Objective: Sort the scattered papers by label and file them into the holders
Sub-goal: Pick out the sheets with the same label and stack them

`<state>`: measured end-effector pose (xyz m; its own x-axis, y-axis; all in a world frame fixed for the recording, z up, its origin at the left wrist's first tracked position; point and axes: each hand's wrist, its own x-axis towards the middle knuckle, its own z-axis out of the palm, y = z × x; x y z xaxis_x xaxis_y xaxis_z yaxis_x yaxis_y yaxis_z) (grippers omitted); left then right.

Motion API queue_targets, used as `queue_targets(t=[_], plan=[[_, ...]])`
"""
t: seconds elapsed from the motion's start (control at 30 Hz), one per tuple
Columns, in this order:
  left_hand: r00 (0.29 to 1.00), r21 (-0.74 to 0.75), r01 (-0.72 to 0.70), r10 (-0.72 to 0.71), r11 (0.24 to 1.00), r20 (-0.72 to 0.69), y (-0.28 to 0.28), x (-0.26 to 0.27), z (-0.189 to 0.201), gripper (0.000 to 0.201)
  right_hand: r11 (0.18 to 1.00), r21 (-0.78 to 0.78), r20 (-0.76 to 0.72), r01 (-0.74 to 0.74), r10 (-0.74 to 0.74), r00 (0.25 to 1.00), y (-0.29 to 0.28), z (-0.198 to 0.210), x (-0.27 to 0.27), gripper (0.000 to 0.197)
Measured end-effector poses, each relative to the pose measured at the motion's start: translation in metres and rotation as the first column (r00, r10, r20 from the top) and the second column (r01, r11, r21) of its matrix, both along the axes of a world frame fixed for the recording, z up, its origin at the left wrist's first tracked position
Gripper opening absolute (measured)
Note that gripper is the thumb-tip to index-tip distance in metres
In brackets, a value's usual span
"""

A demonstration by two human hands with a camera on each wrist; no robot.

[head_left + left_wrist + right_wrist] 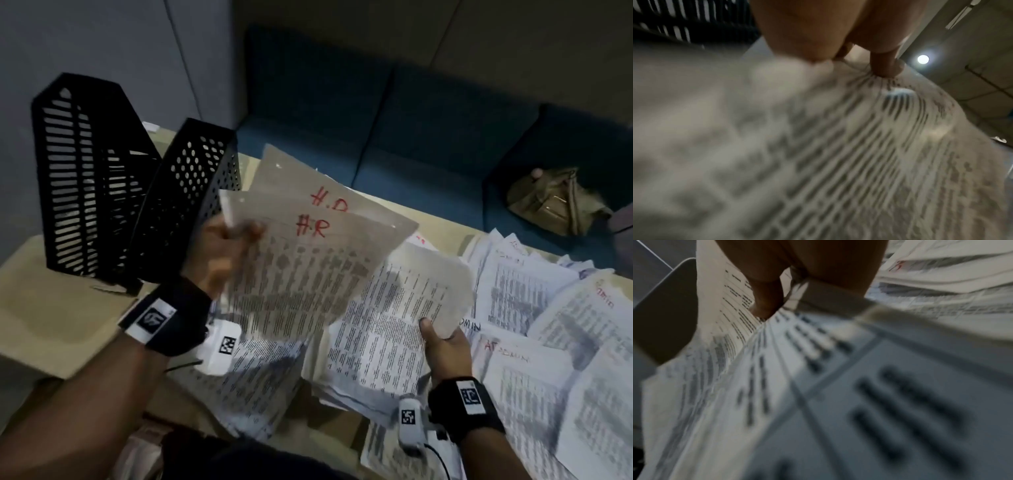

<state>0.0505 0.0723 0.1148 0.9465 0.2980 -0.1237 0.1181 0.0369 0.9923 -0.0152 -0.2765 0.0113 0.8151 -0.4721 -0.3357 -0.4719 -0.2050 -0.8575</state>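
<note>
My left hand [222, 246] pinches the raised HR sheets [301, 260] beside the holders [137, 192], label readable for sorting; my right hand [442, 346] grips another sheet [394, 308] over the scattered papers [548, 308]

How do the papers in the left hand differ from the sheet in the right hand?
The left hand holds two HR-labelled sheets raised beside the black holders; the right hand grips one sheet low over the pile.
The HR-labelled sheets show red labels; no label is visible on the right-hand sheet.
Both carry dense printed text.
</note>
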Motion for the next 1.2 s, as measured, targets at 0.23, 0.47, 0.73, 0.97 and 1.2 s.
queue_targets(t=[0.23,0.47,0.73,0.97,1.2], plan=[[0.968,0.12,-0.004,0.034,0.993,-0.249,-0.055,-0.013,-0.057,0.031,0.979,0.023,0.01,-0.205,0.204,0.979,0.044,-0.005,0.001,0.021],[0.885,0.092,0.166,-0.107,0.982,-0.453,-0.055,-0.017,-0.105,0.068,0.967,0.169,-0.036,-0.189,0.198,0.98,0.056,-0.014,-0.007,0.035],[0.77,0.132,0.531,-0.413,0.837,-0.486,-0.064,-0.044,-0.121,0.049,0.974,0.149,0.046,-0.173,0.168,0.985,0.053,-0.008,0.01,0.052],[0.874,0.121,0.468,-0.437,0.876,-0.214,-0.063,-0.015,-0.096,0.082,0.894,-0.025,0.021,-0.448,0.449,0.894,0.041,-0.02,0.013,0.082],[0.826,0.195,0.557,-0.516,0.807,-0.225,-0.078,-0.001,-0.088,0.069,0.946,0.034,0.015,-0.322,0.322,0.947,0.043,-0.011,0.024,0.08]])
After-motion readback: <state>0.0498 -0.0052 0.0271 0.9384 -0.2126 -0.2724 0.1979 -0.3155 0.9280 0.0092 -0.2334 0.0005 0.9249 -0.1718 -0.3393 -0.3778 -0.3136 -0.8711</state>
